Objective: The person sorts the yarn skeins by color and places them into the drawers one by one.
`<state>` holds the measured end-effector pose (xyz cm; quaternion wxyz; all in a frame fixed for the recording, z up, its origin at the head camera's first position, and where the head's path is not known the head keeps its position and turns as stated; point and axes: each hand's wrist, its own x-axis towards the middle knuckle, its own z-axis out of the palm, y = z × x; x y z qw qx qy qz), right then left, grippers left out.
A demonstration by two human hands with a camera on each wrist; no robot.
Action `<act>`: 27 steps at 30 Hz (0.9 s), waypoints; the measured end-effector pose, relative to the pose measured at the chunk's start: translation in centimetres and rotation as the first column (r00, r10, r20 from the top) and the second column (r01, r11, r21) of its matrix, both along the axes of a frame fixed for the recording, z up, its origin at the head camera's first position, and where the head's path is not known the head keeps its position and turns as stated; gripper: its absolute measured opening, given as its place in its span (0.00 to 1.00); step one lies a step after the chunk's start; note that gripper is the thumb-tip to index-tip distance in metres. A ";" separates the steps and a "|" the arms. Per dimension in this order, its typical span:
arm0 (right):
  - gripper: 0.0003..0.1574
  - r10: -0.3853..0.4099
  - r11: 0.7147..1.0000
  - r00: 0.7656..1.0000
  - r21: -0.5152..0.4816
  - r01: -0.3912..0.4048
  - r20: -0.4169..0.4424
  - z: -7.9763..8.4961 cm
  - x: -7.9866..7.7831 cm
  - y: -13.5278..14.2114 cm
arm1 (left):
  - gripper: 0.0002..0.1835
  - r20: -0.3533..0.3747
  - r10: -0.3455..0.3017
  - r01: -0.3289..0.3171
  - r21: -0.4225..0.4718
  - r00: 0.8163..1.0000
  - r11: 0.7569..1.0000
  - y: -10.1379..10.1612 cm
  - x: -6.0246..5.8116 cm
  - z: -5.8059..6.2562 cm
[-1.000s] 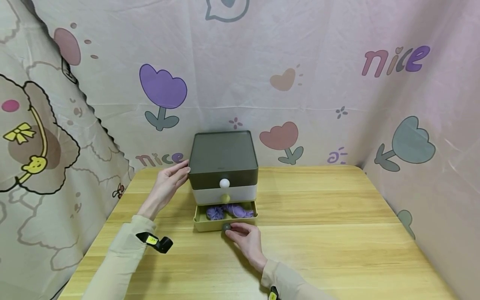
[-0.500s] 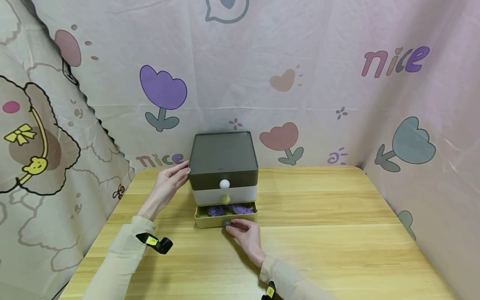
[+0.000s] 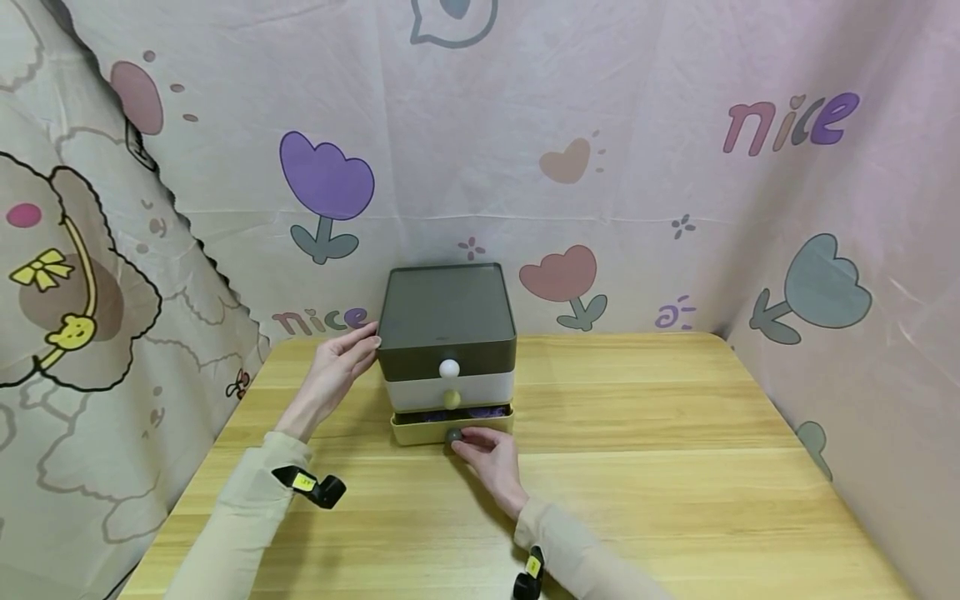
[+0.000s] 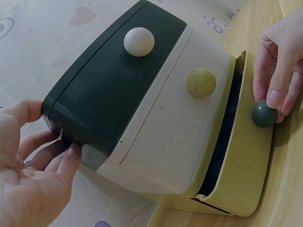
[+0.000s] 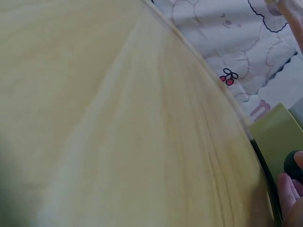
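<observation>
A small three-tier drawer organizer (image 3: 448, 308) stands on the table, dark green on top, white in the middle and yellow-green below. Its bottom drawer (image 3: 420, 432) sticks out a little, and a sliver of something purple (image 3: 487, 412) shows inside. My right hand (image 3: 495, 467) pinches that drawer's dark green knob (image 4: 264, 113) between thumb and fingers. Against the organizer's left side, my left hand (image 3: 333, 371) rests with its fingertips on the dark green tier's front corner. The right wrist view catches only the knob and some fingers (image 5: 286, 191) at its right edge.
The wooden table (image 3: 637, 467) extends to both sides of the organizer. Close behind hangs a printed cloth (image 3: 645, 192), with another cloth (image 3: 90, 467) along the left. A white knob (image 4: 139, 41) and a yellow-green knob (image 4: 200, 83) stick out from the upper drawers.
The bottom drawer has slid back into the organizer, with my right hand moving forward on its knob. The purple things inside have become mostly covered. My left hand has stayed in place.
</observation>
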<state>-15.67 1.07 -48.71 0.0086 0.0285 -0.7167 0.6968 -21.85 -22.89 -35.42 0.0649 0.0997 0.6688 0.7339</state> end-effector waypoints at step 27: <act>0.17 -0.032 0.998 0.998 0.047 0.035 -0.054 0.3 -1.7 -0.1 | 0.32 -0.008 -0.005 0.005 -0.005 1.000 1.000 -0.1 -0.1 -0.2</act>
